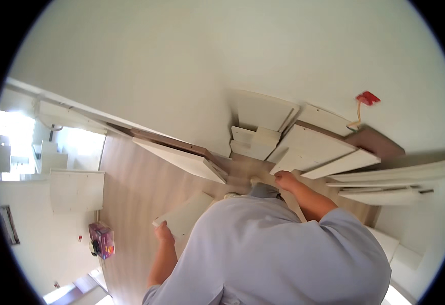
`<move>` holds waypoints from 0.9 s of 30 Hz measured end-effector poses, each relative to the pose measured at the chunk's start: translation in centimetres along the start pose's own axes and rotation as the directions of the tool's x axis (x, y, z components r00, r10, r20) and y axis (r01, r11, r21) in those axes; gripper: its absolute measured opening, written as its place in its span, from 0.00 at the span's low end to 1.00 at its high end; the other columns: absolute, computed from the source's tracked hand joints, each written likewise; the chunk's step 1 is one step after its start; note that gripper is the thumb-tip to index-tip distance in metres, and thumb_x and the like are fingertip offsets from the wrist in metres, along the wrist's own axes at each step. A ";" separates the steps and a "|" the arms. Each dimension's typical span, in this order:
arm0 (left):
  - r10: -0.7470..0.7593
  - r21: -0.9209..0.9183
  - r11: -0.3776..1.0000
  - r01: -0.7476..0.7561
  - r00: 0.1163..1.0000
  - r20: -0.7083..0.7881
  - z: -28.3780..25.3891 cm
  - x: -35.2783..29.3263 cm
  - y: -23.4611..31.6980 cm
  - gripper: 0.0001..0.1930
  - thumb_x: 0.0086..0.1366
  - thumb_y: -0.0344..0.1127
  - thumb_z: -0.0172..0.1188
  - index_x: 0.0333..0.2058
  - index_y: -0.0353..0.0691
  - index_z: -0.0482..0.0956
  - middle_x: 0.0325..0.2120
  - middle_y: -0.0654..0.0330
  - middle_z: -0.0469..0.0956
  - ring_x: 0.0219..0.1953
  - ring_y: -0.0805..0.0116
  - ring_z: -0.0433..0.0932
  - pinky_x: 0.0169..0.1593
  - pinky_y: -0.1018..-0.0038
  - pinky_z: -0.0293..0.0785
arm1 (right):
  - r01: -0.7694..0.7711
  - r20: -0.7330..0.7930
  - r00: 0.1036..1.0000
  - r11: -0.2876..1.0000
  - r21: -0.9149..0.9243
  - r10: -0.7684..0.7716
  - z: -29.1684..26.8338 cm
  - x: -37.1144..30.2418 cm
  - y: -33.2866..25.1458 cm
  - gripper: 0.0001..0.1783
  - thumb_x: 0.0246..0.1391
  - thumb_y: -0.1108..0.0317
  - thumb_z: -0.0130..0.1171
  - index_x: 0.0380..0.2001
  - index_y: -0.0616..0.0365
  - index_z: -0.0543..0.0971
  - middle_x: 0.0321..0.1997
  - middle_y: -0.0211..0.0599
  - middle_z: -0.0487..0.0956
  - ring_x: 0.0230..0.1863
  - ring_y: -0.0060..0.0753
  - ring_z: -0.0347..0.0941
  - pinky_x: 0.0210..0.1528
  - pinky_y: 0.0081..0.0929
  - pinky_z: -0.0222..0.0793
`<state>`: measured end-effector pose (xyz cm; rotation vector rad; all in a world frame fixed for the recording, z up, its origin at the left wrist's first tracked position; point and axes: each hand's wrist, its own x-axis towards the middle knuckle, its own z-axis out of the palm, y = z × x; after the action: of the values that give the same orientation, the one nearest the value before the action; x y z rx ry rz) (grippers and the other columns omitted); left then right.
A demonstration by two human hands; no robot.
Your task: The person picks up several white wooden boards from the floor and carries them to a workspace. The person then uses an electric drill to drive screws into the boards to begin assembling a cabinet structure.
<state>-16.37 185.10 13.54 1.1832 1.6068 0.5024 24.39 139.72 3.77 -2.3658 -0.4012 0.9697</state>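
My left hand (164, 232) is closed on the edge of a flat white board (189, 212), which hangs low over the floor at my left side and is partly hidden by my shirt. Ahead and to the right, my right hand (285, 180) is closed in a fist beside the lower corner of a large white panel (316, 147) leaning on the wall. What its fingers hold, if anything, is hidden. A pale strip shows below that forearm, too covered to name.
White and brown boards (176, 156) lean along the wall ahead. More white panels (260, 114) stand in the corner, and long boards (385, 185) are stacked at right. A red wall box (368, 98) trails wires. On the wood-look floor (131, 188), a purple box (102, 240) stands at left.
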 end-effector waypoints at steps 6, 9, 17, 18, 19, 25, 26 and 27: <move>0.023 0.134 0.991 -0.015 0.998 -0.058 0.4 -3.0 1.9 0.22 0.61 0.32 0.64 0.53 0.32 0.77 0.44 0.53 0.81 0.47 0.58 0.78 0.51 0.63 0.73 | 0.050 0.138 0.990 0.978 -0.203 -0.022 -2.9 3.8 6.1 0.23 0.59 0.56 0.56 0.50 0.61 0.84 0.58 0.51 0.81 0.59 0.54 0.76 0.62 0.40 0.71; -0.035 0.170 0.984 0.061 0.988 -0.150 -1.8 -2.2 0.7 0.17 0.59 0.35 0.67 0.44 0.31 0.82 0.37 0.53 0.83 0.41 0.56 0.80 0.47 0.62 0.75 | 0.285 0.364 0.929 0.765 -0.577 -0.071 -4.4 6.1 10.6 0.21 0.63 0.59 0.51 0.38 0.64 0.86 0.49 0.53 0.84 0.53 0.55 0.78 0.56 0.46 0.72; -0.135 0.368 0.908 0.199 0.972 -0.191 -2.7 -0.3 0.8 0.20 0.57 0.40 0.68 0.44 0.32 0.84 0.41 0.44 0.85 0.46 0.47 0.84 0.47 0.58 0.79 | 0.715 0.639 0.699 0.288 -0.637 -0.320 -8.7 8.4 17.0 0.08 0.57 0.68 0.61 0.38 0.57 0.84 0.41 0.40 0.86 0.42 0.47 0.83 0.45 0.45 0.78; -0.128 0.372 0.908 0.194 0.972 -0.197 -3.2 0.7 0.2 0.20 0.57 0.40 0.68 0.44 0.32 0.84 0.41 0.43 0.85 0.46 0.47 0.84 0.47 0.58 0.79 | 0.657 0.610 0.747 0.427 -0.621 -0.263 -7.7 8.7 15.3 0.08 0.57 0.67 0.61 0.38 0.57 0.84 0.41 0.40 0.86 0.42 0.47 0.82 0.45 0.45 0.78; -0.131 0.375 0.906 0.197 0.972 -0.194 -3.5 1.3 -0.4 0.21 0.57 0.40 0.67 0.45 0.31 0.84 0.41 0.42 0.85 0.45 0.46 0.84 0.47 0.58 0.79 | 0.546 0.572 0.805 0.574 -0.610 -0.158 -6.7 9.0 11.9 0.08 0.57 0.67 0.61 0.38 0.56 0.84 0.41 0.40 0.86 0.42 0.47 0.82 0.45 0.45 0.78; -0.261 0.270 0.921 0.279 0.960 -0.102 -6.9 0.6 -0.6 0.22 0.57 0.41 0.67 0.45 0.30 0.84 0.39 0.41 0.85 0.42 0.45 0.85 0.44 0.58 0.80 | 0.247 0.454 0.891 0.838 -0.486 0.001 1.1 13.4 -6.2 0.10 0.59 0.63 0.59 0.39 0.55 0.83 0.42 0.39 0.86 0.44 0.47 0.82 0.46 0.46 0.77; -0.279 0.254 0.923 0.288 0.958 -0.071 -8.0 1.1 -1.6 0.22 0.57 0.41 0.67 0.45 0.30 0.84 0.38 0.41 0.85 0.42 0.45 0.85 0.42 0.57 0.80 | 0.259 0.454 0.891 0.842 -0.473 -0.019 2.9 14.2 -9.3 0.10 0.59 0.63 0.59 0.39 0.55 0.83 0.43 0.39 0.86 0.44 0.47 0.82 0.47 0.47 0.77; -0.316 0.260 0.912 0.318 0.947 -0.049 -9.1 1.1 -0.8 0.22 0.57 0.41 0.67 0.45 0.30 0.83 0.37 0.42 0.85 0.40 0.45 0.85 0.40 0.57 0.80 | 0.266 0.447 0.893 0.849 -0.456 -0.040 4.4 14.4 -12.1 0.11 0.59 0.62 0.59 0.40 0.55 0.83 0.43 0.39 0.86 0.44 0.47 0.82 0.47 0.47 0.77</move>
<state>-24.82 187.76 15.84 1.0812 1.8701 0.0815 30.47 157.75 0.27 -2.4944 -1.1300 1.4436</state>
